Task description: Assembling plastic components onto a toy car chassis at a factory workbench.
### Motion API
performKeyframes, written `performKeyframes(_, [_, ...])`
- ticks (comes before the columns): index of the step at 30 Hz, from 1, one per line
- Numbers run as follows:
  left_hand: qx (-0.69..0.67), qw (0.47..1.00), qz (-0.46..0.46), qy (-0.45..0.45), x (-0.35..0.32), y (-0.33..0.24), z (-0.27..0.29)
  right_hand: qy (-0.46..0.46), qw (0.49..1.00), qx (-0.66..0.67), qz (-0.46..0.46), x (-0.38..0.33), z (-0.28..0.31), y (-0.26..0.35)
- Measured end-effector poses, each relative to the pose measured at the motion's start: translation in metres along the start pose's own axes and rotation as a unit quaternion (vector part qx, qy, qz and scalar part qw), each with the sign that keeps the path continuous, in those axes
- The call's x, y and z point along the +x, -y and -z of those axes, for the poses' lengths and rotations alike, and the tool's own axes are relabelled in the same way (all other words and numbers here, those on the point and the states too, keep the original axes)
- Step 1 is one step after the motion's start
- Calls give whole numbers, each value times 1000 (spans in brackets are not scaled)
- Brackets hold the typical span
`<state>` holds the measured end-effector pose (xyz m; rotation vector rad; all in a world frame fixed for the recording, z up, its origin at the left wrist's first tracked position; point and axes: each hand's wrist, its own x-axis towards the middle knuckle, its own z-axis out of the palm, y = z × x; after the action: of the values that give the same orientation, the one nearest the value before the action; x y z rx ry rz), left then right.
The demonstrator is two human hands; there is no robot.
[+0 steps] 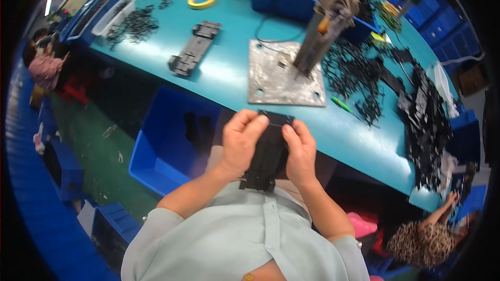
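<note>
Far left on the table, a white tray (128, 6) stands beside scattered small black parts (136, 27), presumably to keep them together. Below the table edge, a blue bin (151, 148) holds dark pieces; its spot at the person's left suggests easy reach. A dark frame (195, 49) lies alone on the table, well apart from the piles. Left hand (241, 138) grasps the left edge of a long black part (271, 145), thumb near its far end. The part is upheld before the shirt, at the table edge, probably for close viewing. Beyond it rests a metal plate (265, 80) carrying a post, perhaps broad for stability. Right hand (299, 148) grips the part's opposite edge, likely balancing it. Far right: heaped black pieces (427, 125).
</note>
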<state>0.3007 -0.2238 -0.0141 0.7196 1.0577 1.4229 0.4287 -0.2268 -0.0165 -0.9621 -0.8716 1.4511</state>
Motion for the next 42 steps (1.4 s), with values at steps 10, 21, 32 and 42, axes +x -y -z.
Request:
performKeyframes(10, [-17,999,-27,18,-15,19,2,-39,999,27,1,-18,0,-6])
performKeyframes(21, [14,1000,19,19,28,-28,26,56,996,-51,-47,-3,-4,10])
performKeyframes(32, [290,953,-89,-10,233,-121,80,-178,953,-209,127,18,144,83])
performKeyframes(42, [477,858,-190,5,304,-101,119,-289,657,-631,295,82,283,136])
